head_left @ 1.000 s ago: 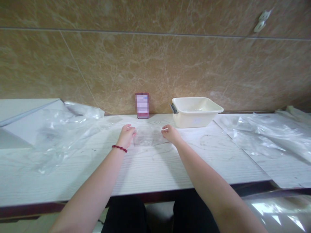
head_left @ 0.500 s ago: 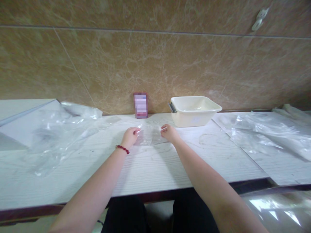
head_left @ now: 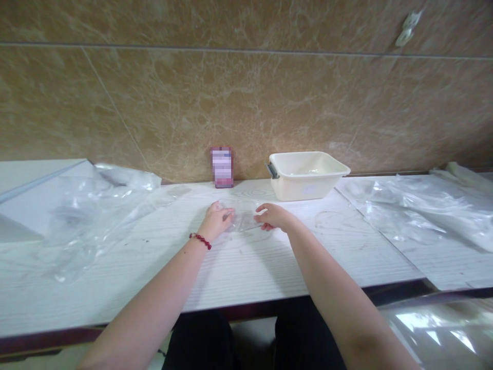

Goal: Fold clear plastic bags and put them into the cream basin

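Note:
A small clear plastic bag [head_left: 244,215] lies flat on the white wood-grain table, between my two hands. My left hand [head_left: 217,220], with a red bead bracelet at the wrist, rests on the bag's left end with thumb and fingers apart. At the right end is my right hand [head_left: 272,216], its fingers curved and parted, the tips at the bag's edge. The bag's outline is hard to make out against the table.
A cream plastic tub [head_left: 304,189] with a grey handle stands behind my right hand; something clear lies inside. A phone [head_left: 222,168] leans on the marble wall. Clear plastic bags lie in heaps at left [head_left: 88,221] and right [head_left: 416,205].
My left hand has slid a little right over the bag, its fingers now spread instead of pinched. My right hand has lowered slightly, and its fingers have parted.

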`<state>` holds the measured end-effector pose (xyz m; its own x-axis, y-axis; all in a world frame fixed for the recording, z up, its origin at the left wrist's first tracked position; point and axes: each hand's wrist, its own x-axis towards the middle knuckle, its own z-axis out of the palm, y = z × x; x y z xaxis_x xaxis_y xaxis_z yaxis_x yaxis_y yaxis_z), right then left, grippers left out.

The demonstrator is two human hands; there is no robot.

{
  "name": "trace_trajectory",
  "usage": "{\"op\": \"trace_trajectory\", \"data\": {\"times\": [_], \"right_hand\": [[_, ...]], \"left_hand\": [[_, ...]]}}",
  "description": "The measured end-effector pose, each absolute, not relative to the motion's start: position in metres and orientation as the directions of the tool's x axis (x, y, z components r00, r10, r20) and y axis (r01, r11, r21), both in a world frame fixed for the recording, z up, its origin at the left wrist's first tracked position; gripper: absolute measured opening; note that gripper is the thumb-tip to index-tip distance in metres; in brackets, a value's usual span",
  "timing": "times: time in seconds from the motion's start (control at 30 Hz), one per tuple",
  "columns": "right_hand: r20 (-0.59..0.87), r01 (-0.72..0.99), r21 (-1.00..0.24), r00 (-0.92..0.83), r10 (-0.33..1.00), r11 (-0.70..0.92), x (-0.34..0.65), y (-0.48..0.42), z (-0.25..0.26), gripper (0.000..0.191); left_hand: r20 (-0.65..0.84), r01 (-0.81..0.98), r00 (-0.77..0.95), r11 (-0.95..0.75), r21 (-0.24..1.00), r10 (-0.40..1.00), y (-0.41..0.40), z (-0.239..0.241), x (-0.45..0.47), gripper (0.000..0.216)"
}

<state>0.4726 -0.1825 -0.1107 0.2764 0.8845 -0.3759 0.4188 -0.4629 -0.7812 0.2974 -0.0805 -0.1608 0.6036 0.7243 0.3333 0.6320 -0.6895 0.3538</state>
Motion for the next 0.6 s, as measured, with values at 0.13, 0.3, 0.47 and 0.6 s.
{"op": "trace_trajectory", "data": {"times": [0.13,0.3,0.47,0.6], "right_hand": [[-0.392,0.334,-0.816,0.282,0.876,-0.473,0.472,-0.1815,-0.1144,0.031],[-0.372,0.437,-0.769,0.285,0.883,-0.466,0.4745,-0.1789,-0.1207,0.031],[-0.35,0.366,-0.825,0.269,0.897,-0.431,0.4729,-0.179,-0.1181,0.033],[-0.425,0.269,-0.861,0.082,0.901,-0.431,0.4699,-0.1813,-0.1163,0.039]], "left_hand": [[0.351,0.617,0.606,-0.7,0.358,0.714,-0.077,-0.1639,0.2969,0.03],[0.314,0.612,0.617,-0.691,0.384,0.721,-0.0741,-0.166,0.2962,0.028],[0.307,0.597,0.632,-0.7,0.391,0.711,-0.0734,-0.1658,0.2961,0.03],[0.322,0.585,0.623,-0.698,0.414,0.713,-0.073,-0.1668,0.2966,0.035]]}}
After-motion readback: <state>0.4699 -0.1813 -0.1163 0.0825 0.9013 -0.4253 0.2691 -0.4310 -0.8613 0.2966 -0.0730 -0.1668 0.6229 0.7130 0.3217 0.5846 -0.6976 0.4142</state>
